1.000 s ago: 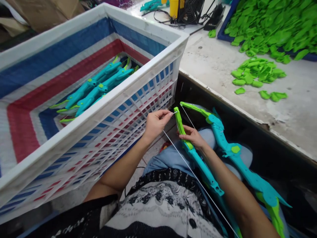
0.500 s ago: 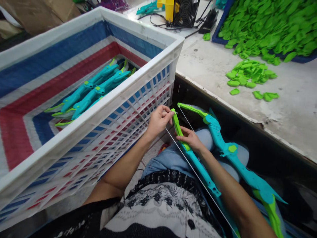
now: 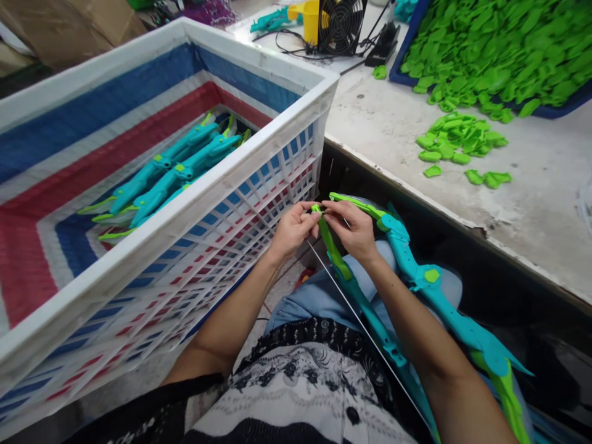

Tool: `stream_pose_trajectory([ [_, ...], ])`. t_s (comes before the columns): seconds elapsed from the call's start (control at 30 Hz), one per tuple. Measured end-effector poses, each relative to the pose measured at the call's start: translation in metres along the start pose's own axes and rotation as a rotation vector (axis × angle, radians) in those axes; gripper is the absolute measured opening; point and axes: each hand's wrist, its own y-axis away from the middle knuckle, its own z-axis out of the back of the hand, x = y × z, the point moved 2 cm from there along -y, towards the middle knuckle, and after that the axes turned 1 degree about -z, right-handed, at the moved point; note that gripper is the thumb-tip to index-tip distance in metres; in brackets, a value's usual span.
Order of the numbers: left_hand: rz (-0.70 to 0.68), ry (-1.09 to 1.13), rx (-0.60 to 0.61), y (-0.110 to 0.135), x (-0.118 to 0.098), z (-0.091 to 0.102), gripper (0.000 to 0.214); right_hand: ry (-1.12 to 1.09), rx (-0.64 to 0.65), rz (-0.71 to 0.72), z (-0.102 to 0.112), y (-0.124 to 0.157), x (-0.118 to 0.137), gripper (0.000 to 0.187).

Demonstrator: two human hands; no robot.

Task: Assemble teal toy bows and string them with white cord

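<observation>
A toy bow (image 3: 365, 302) with a turquoise body and a green limb slants across my lap. Its white string (image 3: 342, 288) runs beside it up to my fingers. My left hand (image 3: 293, 229) is closed around the green tip, with the thumb and forefinger pinched there. From the other side, my right hand (image 3: 354, 229) pinches at the same tip, where the string's end appears to be; the fingers partly hide it. A second toy bow (image 3: 428, 276) rests on my lap to the right, touched by neither hand.
At my left stands a white plastic crate (image 3: 259, 176) with a striped lining, holding several toy bows (image 3: 161, 166). The worktable (image 3: 370, 117) carries loose green pieces (image 3: 457, 135), a blue bin (image 3: 395, 71) heaped with more, and a black fan (image 3: 342, 24).
My right hand has let go of the green limb lower down and moved up to the tip, closing its fingers there. My left hand has stayed at the tip.
</observation>
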Motion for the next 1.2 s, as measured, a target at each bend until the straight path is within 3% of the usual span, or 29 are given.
stream_pose_trajectory([
  [0.13, 0.006, 0.008, 0.002, 0.0, 0.0, 0.001, 0.04, 0.049, 0.014, 0.162, -0.006, -0.014, 0.002, 0.015],
  [0.33, 0.031, 0.043, -0.001, 0.0, 0.0, 0.003, 0.038, 0.231, 0.15, 0.328, 0.0, -0.016, -0.001, 0.017],
  [0.53, 0.128, 0.061, -0.053, 0.001, -0.006, -0.002, 0.035, 0.343, 0.092, 0.308, -0.01, -0.015, 0.011, 0.013],
  [0.63, 0.132, -0.062, -0.127, 0.002, -0.007, -0.001, 0.03, 0.409, 0.045, 0.27, -0.01, -0.018, 0.004, 0.014],
  [0.7, 0.008, -0.229, -0.174, 0.006, -0.01, 0.002, 0.022, 0.439, -0.048, 0.201, 0.009, -0.03, -0.014, 0.016],
  [0.77, -0.166, -0.38, -0.194, 0.013, -0.016, 0.003, 0.011, 0.463, -0.245, 0.083, 0.043, -0.047, -0.036, 0.019],
  [0.83, -0.284, -0.501, -0.124, 0.019, -0.021, 0.001, 0.008, 0.437, -0.497, -0.054, 0.078, -0.061, -0.049, 0.023],
  [0.9, -0.286, -0.587, -0.002, 0.018, -0.027, -0.003, 0.012, 0.326, -0.639, -0.134, 0.095, -0.064, -0.041, 0.023],
  [0.97, -0.189, -0.543, 0.072, 0.008, -0.032, -0.006, 0.012, 0.207, -0.567, -0.091, 0.083, -0.054, -0.011, 0.018],
  [1.07, 0.006, -0.233, 0.056, -0.015, -0.044, -0.009, 0.022, 0.163, -0.257, 0.115, 0.029, -0.023, 0.04, 0.008],
  [1.13, 0.029, -0.142, 0.016, -0.026, -0.058, -0.009, 0.021, 0.131, -0.19, 0.183, -0.002, -0.003, 0.056, 0.009],
  [1.2, -0.037, -0.274, 0.002, -0.028, -0.074, -0.008, 0.015, 0.101, -0.194, 0.17, -0.02, 0.007, 0.055, 0.01],
])
